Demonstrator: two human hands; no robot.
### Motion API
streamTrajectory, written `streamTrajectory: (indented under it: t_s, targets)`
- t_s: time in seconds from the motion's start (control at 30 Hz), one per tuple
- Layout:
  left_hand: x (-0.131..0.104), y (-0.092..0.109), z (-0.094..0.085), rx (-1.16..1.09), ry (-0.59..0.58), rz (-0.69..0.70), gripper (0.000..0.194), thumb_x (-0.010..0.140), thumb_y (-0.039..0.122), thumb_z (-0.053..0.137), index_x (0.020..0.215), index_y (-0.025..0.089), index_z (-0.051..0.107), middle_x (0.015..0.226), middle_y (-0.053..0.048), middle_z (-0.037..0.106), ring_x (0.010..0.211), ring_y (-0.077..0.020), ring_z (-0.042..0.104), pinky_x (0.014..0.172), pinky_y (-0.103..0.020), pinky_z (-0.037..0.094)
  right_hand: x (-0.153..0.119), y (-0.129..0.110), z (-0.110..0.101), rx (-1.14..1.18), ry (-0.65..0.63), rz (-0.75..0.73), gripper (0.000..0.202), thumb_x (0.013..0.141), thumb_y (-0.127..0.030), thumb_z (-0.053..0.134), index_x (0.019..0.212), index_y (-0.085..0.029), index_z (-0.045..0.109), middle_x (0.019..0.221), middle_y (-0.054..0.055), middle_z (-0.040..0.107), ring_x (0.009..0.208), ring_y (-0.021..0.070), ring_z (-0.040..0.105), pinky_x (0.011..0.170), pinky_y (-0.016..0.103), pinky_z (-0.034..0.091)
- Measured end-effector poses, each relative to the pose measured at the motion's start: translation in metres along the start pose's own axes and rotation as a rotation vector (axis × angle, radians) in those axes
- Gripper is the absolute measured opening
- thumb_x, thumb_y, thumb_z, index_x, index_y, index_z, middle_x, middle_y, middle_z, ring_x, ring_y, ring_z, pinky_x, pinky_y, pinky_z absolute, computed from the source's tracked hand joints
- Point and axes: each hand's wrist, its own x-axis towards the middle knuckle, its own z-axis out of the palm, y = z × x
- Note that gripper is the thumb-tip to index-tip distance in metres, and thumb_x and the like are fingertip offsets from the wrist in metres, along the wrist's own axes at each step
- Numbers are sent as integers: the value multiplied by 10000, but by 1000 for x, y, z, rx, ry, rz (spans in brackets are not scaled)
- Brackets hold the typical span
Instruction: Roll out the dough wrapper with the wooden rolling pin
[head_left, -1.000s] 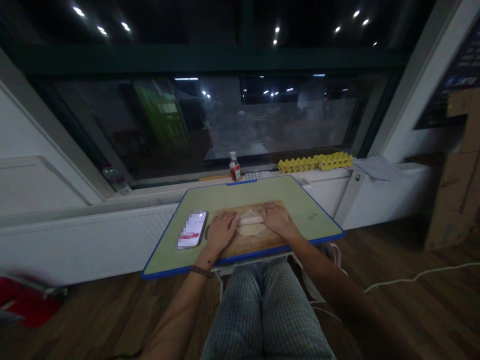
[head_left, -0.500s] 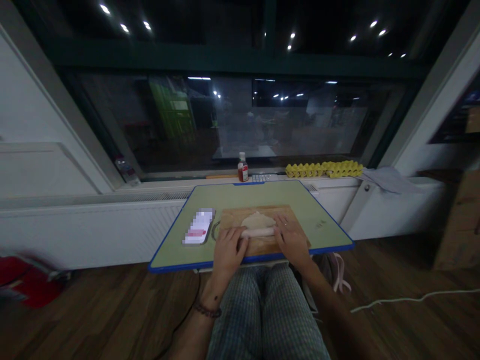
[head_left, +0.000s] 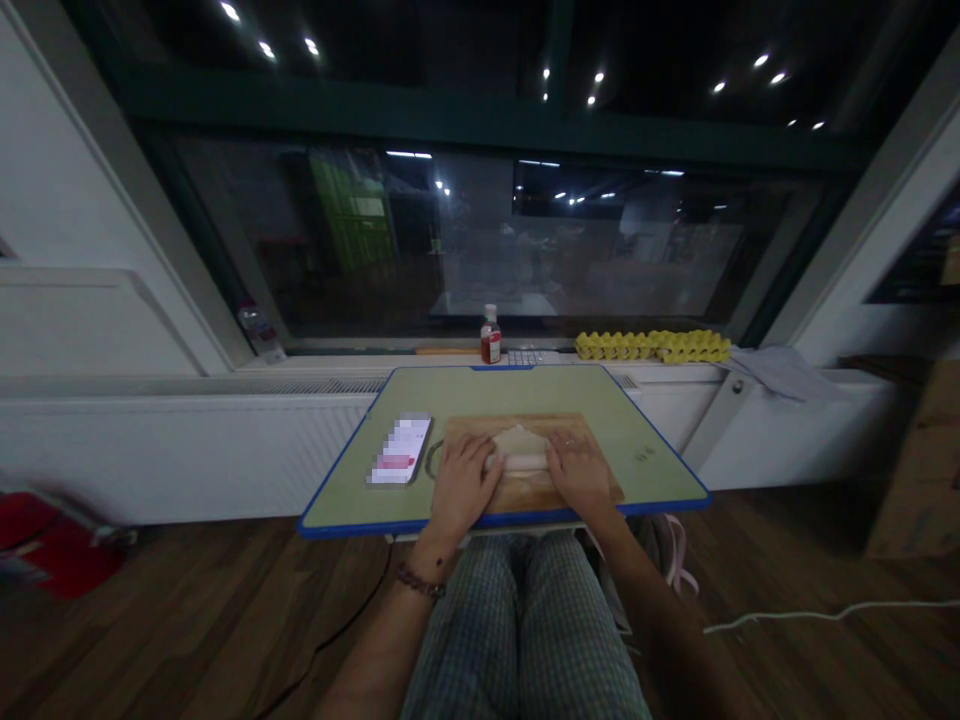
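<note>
A pale rolling pin (head_left: 525,463) lies crosswise on a sheet of dough (head_left: 519,438), which shows mostly beyond it. Under both is a wooden board (head_left: 517,497). My left hand (head_left: 466,480) covers the pin's left end, its fingers reaching forward over it and the thumb along the near side. On the right end rests my right hand (head_left: 579,476), fingers bent over the pin. The pin's two ends and parts of the dough's sides are hidden beneath my hands.
The board sits on a green table with a blue rim (head_left: 352,420). A lit phone (head_left: 400,450) lies to the left. On the sill behind stand a bottle of reddish liquid (head_left: 490,338), yellow egg trays (head_left: 652,346) and a clear bottle (head_left: 260,332).
Both hands and the rolling pin have shifted slightly forward over the dough. My left hand now reaches further over the dough's left side. The whole view has turned a little.
</note>
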Motion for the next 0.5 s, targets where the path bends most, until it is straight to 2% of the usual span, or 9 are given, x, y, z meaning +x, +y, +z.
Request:
streamTrajectory:
  t_s: [0.1,0.2,0.37,0.5]
  targets:
    - [21,-2,4,70,-19,-23,362,992,399,416,1153,225,688,1314,-56,646,1284,-290,501,1153,-542,238,22,-2,-3,-31,-153,49,466,1025,-325,287,1205,-145,677,1249,148,663,1169,247,603,1103,407,326]
    - [38,-4,9,119,-36,-69,363,988,410,415,1139,240,699,1302,-65,654,1269,-304,515,1142,-564,227,41,-4,-7,-45,-236,91,513,1032,-340,245,1203,-112,672,1221,178,669,1158,244,607,1088,395,317]
    - [58,-8,15,163,-102,-137,368,982,403,410,1103,233,713,1296,-86,656,1241,-321,537,1118,-562,237,61,-1,-11,-73,-334,-10,457,1027,-321,270,1276,-184,628,1282,121,646,1245,223,540,1059,376,323]
    - [65,-10,15,179,-144,-142,372,985,409,392,1040,230,714,1212,-82,693,1156,-289,585,1074,-514,297,72,1,-10,-96,-421,-28,443,1023,-310,286,1346,-211,573,1399,88,566,1294,212,497,1058,361,333]
